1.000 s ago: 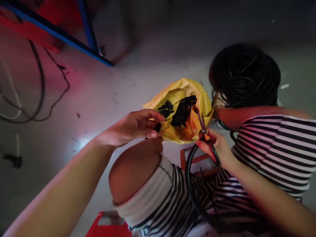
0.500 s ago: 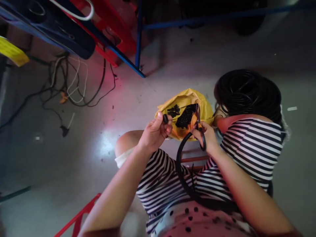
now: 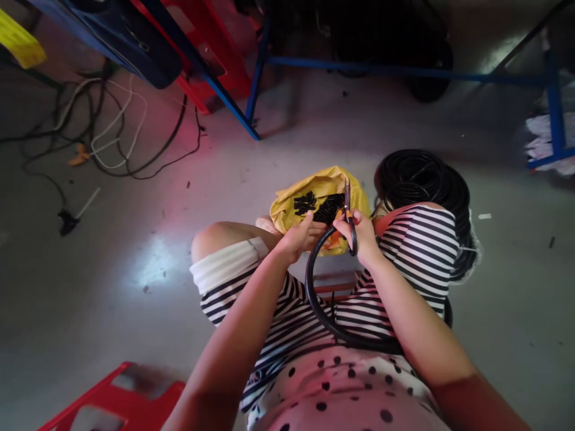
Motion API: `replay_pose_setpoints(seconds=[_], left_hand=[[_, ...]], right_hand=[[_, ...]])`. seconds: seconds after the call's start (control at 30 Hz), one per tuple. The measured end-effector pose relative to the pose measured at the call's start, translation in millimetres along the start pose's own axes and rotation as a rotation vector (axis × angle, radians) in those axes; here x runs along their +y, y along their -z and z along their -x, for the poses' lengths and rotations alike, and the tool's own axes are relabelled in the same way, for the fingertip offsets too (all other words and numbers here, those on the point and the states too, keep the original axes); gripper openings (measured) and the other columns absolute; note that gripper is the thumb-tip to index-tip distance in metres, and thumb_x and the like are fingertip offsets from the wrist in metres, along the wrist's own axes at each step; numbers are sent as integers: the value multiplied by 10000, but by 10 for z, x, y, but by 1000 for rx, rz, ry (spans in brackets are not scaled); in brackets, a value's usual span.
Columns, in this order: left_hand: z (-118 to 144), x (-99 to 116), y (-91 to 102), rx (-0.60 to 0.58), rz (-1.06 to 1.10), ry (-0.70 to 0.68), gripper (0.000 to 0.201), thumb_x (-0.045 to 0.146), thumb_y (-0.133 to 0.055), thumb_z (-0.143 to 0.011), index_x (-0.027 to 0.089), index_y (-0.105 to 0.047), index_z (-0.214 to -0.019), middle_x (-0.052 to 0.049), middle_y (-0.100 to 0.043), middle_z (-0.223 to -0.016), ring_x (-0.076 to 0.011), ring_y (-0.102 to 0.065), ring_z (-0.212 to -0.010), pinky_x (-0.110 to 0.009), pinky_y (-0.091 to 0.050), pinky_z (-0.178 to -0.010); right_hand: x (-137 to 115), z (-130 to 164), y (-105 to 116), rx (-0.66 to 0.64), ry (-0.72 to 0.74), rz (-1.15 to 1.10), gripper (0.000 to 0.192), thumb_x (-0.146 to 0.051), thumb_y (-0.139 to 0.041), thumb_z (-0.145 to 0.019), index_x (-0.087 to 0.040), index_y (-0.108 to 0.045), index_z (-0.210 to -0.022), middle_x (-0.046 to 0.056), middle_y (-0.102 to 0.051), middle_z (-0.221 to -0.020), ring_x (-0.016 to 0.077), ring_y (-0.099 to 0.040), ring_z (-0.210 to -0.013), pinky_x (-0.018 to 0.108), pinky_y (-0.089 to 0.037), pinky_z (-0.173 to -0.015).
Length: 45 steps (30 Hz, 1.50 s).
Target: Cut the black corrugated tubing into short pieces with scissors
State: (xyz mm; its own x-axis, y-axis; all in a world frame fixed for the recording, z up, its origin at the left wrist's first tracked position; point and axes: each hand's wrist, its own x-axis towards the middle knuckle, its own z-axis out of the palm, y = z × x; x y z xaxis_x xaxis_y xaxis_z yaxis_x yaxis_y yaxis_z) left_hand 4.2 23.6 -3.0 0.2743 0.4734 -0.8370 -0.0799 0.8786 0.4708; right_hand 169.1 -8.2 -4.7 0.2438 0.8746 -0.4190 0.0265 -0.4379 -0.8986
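My right hand (image 3: pixel 363 239) is closed round the handles of a pair of scissors (image 3: pixel 347 200), whose blades point away from me. The end of a black corrugated hose (image 3: pixel 311 281) lies at the fingertips of the same hand; whether they pinch it is hard to see. From there the hose loops down across my lap. My left hand (image 3: pixel 302 238) is at the near left rim of a yellow bag (image 3: pixel 283 206), fingers stretched towards the hose end, with nothing visible in them. Inside the bag lie many short black pieces (image 3: pixel 305 203).
A coil of black hose (image 3: pixel 422 176) lies beyond my right knee. Cables (image 3: pixel 103 131) sprawl over the floor at left. A blue metal frame (image 3: pixel 381 69) crosses the far side. One red plastic stool (image 3: pixel 148 401) stands at lower left, and a red plastic object (image 3: pixel 215 54) is behind the frame.
The short black piece held in my left fingers is no longer seen there. That hand has come down and its fingers have straightened towards the hose. My right hand still grips the scissors. The view has shifted.
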Motion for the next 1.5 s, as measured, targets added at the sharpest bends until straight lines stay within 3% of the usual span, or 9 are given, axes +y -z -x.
replay_pose_setpoints(seconds=[0.03,0.1,0.23,0.33,0.53,0.63,0.8,1.3,1.5], left_hand=[[159,8,-29,-141,-7,26,511,634,-553,-932,136,-646,-999,-127,-705,-864,-196,-695,-669,-313,-590,-606],[455,18,-68,-265,23,-34,400,531,-720,-856,157,-619,-958,-61,-682,-843,-155,-656,-595,-288,-576,-548],[744,12,-44,-212,52,-140,370,394,-824,-768,155,-549,-831,48,-536,-715,-17,-395,-420,-127,-322,-345],[760,-11,-13,-93,-60,-234,376,419,-819,-769,156,-565,-857,39,-550,-709,-32,-429,-424,-143,-344,-337],[558,-208,-29,11,-116,-386,405,506,-780,-780,166,-578,-868,63,-493,-662,-29,-377,-395,-151,-284,-309],[295,-355,-11,-9,-64,-336,450,539,-786,-742,163,-566,-853,65,-487,-663,-20,-358,-400,-147,-258,-324],[-15,-518,53,29,-90,-334,492,595,-759,-724,172,-547,-855,65,-486,-683,-23,-368,-415,-155,-258,-340],[-238,-611,-27,38,-118,-227,447,554,-751,-718,194,-505,-811,87,-473,-605,-29,-325,-373,-183,-179,-339],[-272,-595,-88,78,-70,-256,486,614,-733,-730,204,-500,-848,118,-374,-549,-34,-277,-359,-198,-149,-353]], right_hand=[[-38,-17,-3,10,17,18,289,-409,-754,-678,-216,-564,-778,-31,-568,-677,141,-523,-622,280,-426,-613],[-119,-30,-10,-11,35,35,304,-423,-762,-671,-215,-566,-774,-28,-580,-685,145,-537,-641,282,-436,-625],[-257,25,-45,-108,39,13,327,-447,-766,-669,-220,-559,-782,-32,-571,-643,153,-550,-614,288,-436,-596],[-312,64,-75,-72,89,-14,337,-435,-781,-656,-222,-551,-779,-31,-561,-651,151,-545,-602,294,-439,-599],[-179,-15,-80,11,147,11,315,-430,-758,-668,-229,-562,-811,-15,-581,-693,171,-571,-631,304,-457,-614],[-8,-117,-81,81,59,101,268,-426,-707,-696,-232,-546,-785,-14,-577,-664,172,-545,-615,303,-437,-607],[189,-221,-98,96,150,380,212,-389,-646,-703,-244,-492,-724,7,-613,-703,190,-548,-651,313,-392,-644],[416,-295,-87,121,43,607,148,-320,-671,-788,-216,-592,-858,45,-707,-800,197,-637,-716,267,-367,-630],[372,-297,-100,148,83,612,304,-511,-686,-834,-217,-610,-846,77,-728,-807,234,-679,-769,278,-403,-648]])
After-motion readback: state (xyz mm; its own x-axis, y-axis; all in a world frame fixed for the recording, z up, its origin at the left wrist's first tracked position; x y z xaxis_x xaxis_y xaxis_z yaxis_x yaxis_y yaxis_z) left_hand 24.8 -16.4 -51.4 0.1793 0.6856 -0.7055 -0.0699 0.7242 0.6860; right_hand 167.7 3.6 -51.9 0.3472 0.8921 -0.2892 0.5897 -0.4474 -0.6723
